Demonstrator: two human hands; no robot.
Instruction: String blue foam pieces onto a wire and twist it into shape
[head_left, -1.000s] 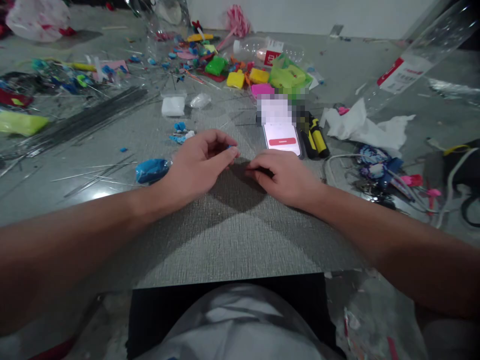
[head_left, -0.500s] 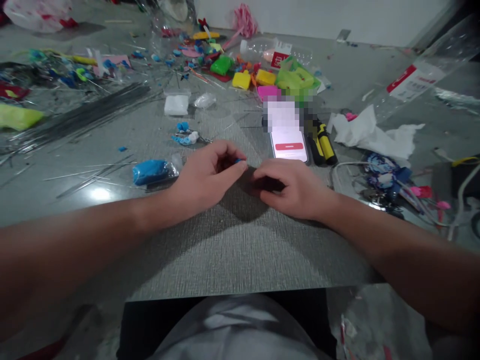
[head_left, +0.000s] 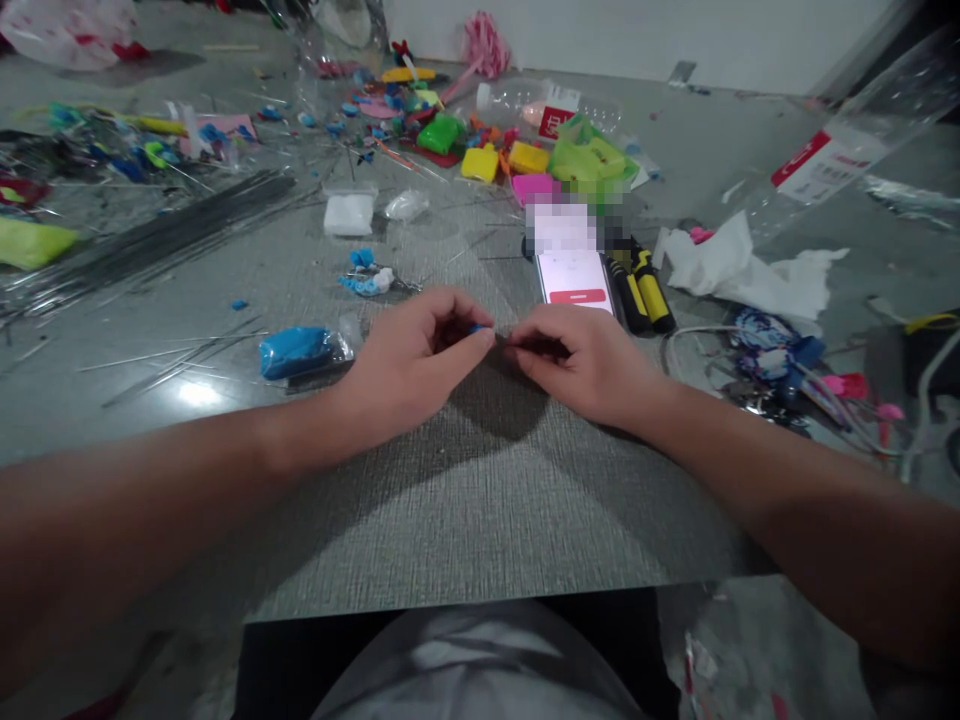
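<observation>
My left hand (head_left: 420, 360) is closed over the middle of the table, with a small bit of blue clay (head_left: 475, 329) showing between thumb and fingers. Facing it, my right hand (head_left: 589, 362) has its thumb and fingertips pinched together; what they hold, if anything, is too small to make out. Beside my left wrist lies a blue clay pack (head_left: 296, 352) in clear wrap. Small blue and white clay pieces on wires (head_left: 367, 275) rest just beyond my left hand. A lit phone (head_left: 574, 270), partly blurred, lies behind my right hand.
Yellow-and-black pliers handles (head_left: 646, 292) lie right of the phone, near crumpled tissue (head_left: 750, 268). A bundle of thin wires (head_left: 165, 235) stretches across the left. Coloured clay packs (head_left: 480, 163) and a plastic bottle (head_left: 592, 112) crowd the back. A cable (head_left: 679, 345) curls at right.
My right hand has shifted slightly up and left, its fingertips now pinched closer together and nearer my left fingertips. My left hand stays almost in place. The view has tilted a little.
</observation>
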